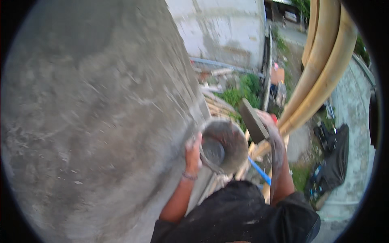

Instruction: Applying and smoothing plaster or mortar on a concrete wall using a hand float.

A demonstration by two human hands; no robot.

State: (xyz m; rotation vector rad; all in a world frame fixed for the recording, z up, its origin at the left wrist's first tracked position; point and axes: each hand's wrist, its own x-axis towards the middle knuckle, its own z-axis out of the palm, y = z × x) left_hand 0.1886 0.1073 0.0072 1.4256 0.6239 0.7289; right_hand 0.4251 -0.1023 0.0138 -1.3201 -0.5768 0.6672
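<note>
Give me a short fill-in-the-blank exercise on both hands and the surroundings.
1. The left hand is on the rim of a round, hollow grey ____.
2. The flat grey board is held in the person's ____.
3. The rough grey wall fills the ____ side of the picture.
4. The thick tan poles show in the picture's upper ____ part.

Missing words: bucket; right hand; left; right.

Black short-sleeved top (231, 212); thin left-wrist bracelet (189, 175)
</note>
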